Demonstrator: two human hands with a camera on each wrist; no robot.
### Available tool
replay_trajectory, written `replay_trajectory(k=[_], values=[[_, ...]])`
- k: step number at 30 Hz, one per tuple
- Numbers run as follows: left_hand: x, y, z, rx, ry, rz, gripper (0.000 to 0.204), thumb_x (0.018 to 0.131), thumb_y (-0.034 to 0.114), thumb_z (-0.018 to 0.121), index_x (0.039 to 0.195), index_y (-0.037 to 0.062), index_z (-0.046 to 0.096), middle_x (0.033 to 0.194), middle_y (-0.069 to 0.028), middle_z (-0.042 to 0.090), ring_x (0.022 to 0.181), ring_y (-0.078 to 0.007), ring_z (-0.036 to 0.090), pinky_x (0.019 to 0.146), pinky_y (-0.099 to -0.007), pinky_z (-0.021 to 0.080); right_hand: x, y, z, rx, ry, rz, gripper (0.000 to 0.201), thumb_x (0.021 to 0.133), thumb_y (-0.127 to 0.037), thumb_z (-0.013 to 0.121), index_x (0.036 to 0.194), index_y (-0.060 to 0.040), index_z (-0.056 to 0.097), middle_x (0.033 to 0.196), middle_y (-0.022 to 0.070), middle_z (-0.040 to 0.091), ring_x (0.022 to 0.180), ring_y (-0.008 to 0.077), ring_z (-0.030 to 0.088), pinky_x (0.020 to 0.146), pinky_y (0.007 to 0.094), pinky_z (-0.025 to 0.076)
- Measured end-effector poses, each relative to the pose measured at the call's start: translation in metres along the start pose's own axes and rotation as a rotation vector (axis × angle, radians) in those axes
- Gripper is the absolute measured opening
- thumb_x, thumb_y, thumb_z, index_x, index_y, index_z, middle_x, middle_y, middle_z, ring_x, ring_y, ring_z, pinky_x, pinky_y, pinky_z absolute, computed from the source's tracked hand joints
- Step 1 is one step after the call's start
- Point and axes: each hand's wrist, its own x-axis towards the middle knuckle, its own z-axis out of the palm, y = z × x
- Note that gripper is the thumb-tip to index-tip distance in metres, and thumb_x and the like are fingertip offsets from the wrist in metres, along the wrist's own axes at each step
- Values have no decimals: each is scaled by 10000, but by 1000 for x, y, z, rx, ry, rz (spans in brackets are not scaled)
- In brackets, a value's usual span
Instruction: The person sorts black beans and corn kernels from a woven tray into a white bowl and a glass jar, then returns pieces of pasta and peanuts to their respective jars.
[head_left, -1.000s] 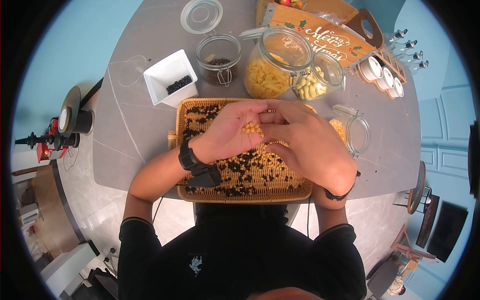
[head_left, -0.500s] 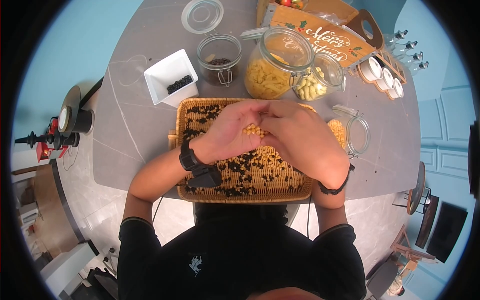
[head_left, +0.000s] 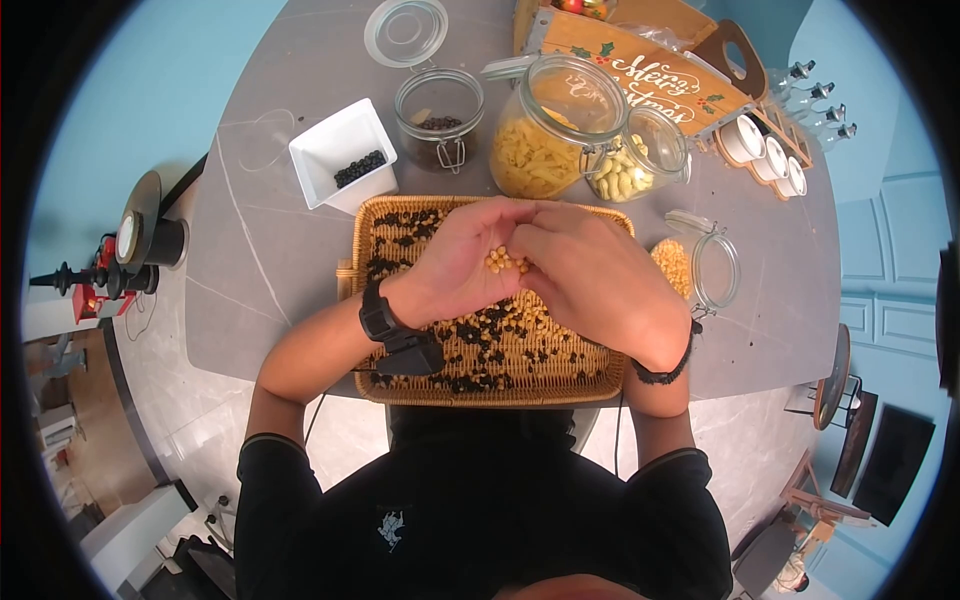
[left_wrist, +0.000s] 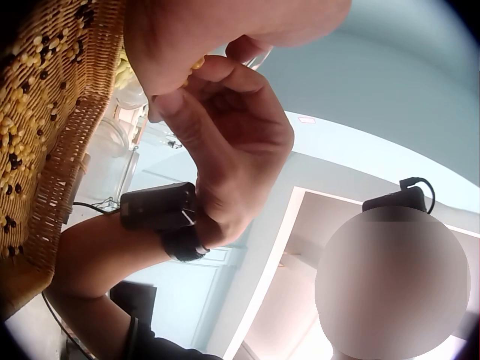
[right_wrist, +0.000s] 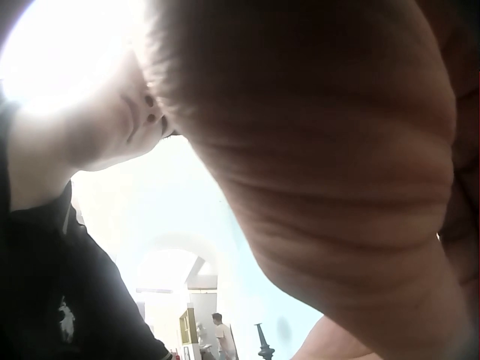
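Note:
In the head view my left hand (head_left: 455, 260) is palm up and cupped, with a small heap of yellow corn kernels (head_left: 498, 260) in it. Over that palm my right hand (head_left: 600, 275) bends its thumb and fingers inward. In the left wrist view a few kernels (left_wrist: 196, 64) show between the right thumb and index finger, which pinch at the left hand's edge. Both hands are above a wicker tray (head_left: 490, 398) strewn with black beans (head_left: 470, 382) and more kernels. The right wrist view is mostly filled by skin, with the fingertips hidden.
Behind the tray stand a white container (head_left: 320, 180) of black beans, a jar (head_left: 437, 130) of dark beans, a big pasta jar (head_left: 535, 150) and a smaller jar (head_left: 630, 175) of pale pieces. An opened jar of corn (head_left: 672, 265) lies at the right, near a wooden crate (head_left: 640, 75).
My right hand has shifted slightly left and its fingers have drawn closer together over the left palm. The kernels in the palm have moved a little; the left hand has stayed in place.

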Motion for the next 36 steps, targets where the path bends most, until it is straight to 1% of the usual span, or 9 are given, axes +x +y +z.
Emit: replay_trajectory(k=[5,11,13,16,20,23,26,29,36], values=[[2,1,-21,-122,-173,-71,406,1142,277,449,1395,3,611,1386,-120,670,1299,-239,649,1140,-432,504,2,-2,-1,60,-14,-46,266,752,82,696,1002,41,611,998,222,679,1038,469,658,851,533,540],[1,4,-25,-164,-133,-140,348,1107,386,560,1272,93,652,1211,-50,715,1103,-189,717,912,-386,611,4,-5,-3,123,-42,-46,346,750,88,709,1062,37,567,1023,229,661,1028,484,648,832,538,527],[0,2,-24,-114,-58,-112,348,1107,413,563,1254,113,661,1186,-35,713,1085,-178,715,884,-378,612,4,-8,-6,144,-68,4,353,760,88,710,1077,36,563,1047,232,654,1022,484,649,830,536,527],[-1,3,-15,-71,-6,-89,366,1112,457,555,1233,133,672,1164,-22,713,1061,-168,715,858,-368,616,2,-10,-4,107,-19,56,389,843,-7,783,1172,-53,581,1055,173,652,956,406,679,796,483,536],[-1,5,-9,-87,26,-122,481,1114,554,514,1233,119,682,1149,-29,718,1056,-169,718,836,-369,624,2,-9,2,85,-50,65,402,851,-32,784,1206,-48,594,1086,160,651,995,395,683,816,481,543],[2,5,-35,-79,-39,-155,655,1108,634,453,1319,52,668,1188,-65,736,1102,-187,721,837,-375,631,3,-13,10,69,-27,60,373,855,-48,779,1189,-38,612,1117,157,665,1040,401,675,853,481,547],[2,5,-18,-2,105,-120,810,1096,689,400,1386,-30,636,1241,-122,744,1152,-219,722,918,-390,618,6,-9,19,9,21,11,312,846,-51,772,1130,-21,647,1141,157,682,1077,405,664,897,480,549],[2,5,-15,-36,87,-75,874,1092,706,367,1389,-72,632,1284,-170,733,1179,-255,718,1004,-418,584,11,-9,25,26,16,5,232,826,-34,756,1043,-3,680,1134,158,696,1094,403,662,921,476,551],[4,6,-12,-45,81,-31,799,1108,638,390,1325,-76,677,1283,-178,735,1220,-286,691,1107,-443,507,14,-6,39,-29,101,-89,128,801,-24,690,926,6,697,1044,149,693,1070,397,670,910,467,558]])
